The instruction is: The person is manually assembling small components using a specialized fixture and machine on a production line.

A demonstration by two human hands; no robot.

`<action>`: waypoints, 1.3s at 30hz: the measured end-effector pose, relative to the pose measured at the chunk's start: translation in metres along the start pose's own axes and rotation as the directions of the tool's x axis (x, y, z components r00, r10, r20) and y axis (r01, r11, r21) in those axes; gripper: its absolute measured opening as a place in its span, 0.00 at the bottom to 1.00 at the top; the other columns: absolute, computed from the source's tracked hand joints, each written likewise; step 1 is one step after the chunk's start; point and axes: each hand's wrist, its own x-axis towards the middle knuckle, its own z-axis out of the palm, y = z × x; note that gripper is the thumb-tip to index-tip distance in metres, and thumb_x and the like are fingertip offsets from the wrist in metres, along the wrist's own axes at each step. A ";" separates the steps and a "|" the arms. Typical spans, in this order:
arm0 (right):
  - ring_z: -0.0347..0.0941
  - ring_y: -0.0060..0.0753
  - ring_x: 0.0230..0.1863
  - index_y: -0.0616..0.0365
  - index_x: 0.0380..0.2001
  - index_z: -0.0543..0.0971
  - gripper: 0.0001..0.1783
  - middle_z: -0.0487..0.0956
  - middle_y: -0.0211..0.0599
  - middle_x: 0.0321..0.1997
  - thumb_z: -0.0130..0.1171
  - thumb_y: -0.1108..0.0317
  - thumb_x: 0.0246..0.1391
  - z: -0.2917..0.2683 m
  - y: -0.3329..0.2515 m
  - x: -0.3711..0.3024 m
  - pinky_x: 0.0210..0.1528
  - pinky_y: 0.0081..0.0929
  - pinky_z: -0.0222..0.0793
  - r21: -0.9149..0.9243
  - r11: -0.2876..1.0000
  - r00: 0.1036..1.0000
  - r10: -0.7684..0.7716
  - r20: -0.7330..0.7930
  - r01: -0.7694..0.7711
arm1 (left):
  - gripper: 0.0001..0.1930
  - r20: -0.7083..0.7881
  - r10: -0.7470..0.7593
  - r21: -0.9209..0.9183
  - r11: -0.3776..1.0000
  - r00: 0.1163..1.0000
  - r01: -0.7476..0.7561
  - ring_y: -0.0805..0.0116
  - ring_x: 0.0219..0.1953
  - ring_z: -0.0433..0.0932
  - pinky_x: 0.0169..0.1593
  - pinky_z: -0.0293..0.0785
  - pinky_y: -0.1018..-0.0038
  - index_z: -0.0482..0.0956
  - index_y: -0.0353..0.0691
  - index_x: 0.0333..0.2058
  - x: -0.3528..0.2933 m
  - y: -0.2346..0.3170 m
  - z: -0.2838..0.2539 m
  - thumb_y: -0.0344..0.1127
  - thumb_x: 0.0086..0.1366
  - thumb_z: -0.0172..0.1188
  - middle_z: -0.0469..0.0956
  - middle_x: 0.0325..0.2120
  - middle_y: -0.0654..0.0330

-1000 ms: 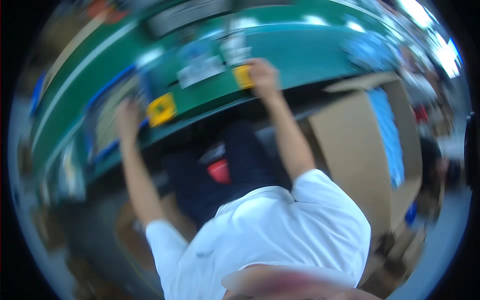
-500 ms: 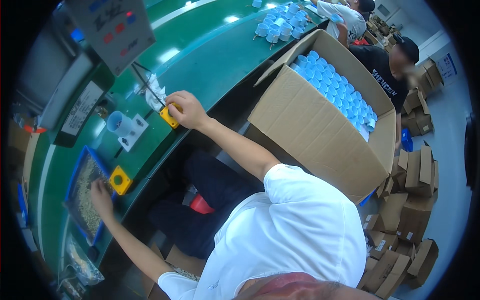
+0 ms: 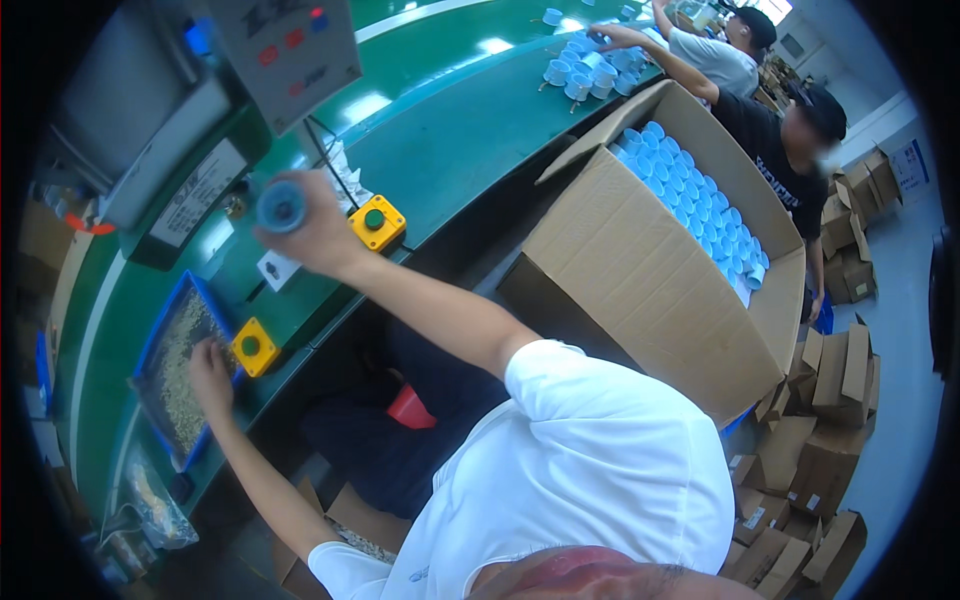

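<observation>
My right hand (image 3: 322, 228) is closed around a light blue plastic cup (image 3: 281, 207), lifted above the bench with its round opening facing up. Partly hidden beneath that hand is a white plate fixture (image 3: 275, 270). A yellow box with a green push button (image 3: 377, 222) stands just right of my right hand. My left hand (image 3: 210, 378) is at a blue tray (image 3: 160, 425) of small beige pieces (image 3: 183, 392), fingers drawn together and lowered toward them; whatever is between the fingertips cannot be made out. Beside it sits a second yellow button box (image 3: 255, 347).
A machine (image 3: 185, 200) with a hanging sign stands at the left. A large carton (image 3: 630, 270) full of blue cups is on my right. More blue cups (image 3: 590, 70) are piled on the far green bench. Two co-workers sit beyond, one reaching to the pile. Cartons (image 3: 840, 370) stack at far right.
My right hand has left the yellow button box and moved left, taking the blue cup up off the white fixture. My left hand stays at the tray. One co-worker now reaches toward the cup pile.
</observation>
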 end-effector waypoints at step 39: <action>0.79 0.39 0.50 0.60 0.52 0.78 0.30 0.83 0.39 0.46 0.79 0.62 0.48 -0.129 0.066 0.006 0.52 0.36 0.76 -0.505 0.858 0.981 -0.166 -0.097 0.095 | 0.13 0.005 -0.052 0.059 0.997 0.999 0.052 0.45 0.46 0.80 0.51 0.76 0.59 0.83 0.34 0.44 -0.005 0.012 -0.010 0.37 0.71 0.58 0.83 0.42 0.46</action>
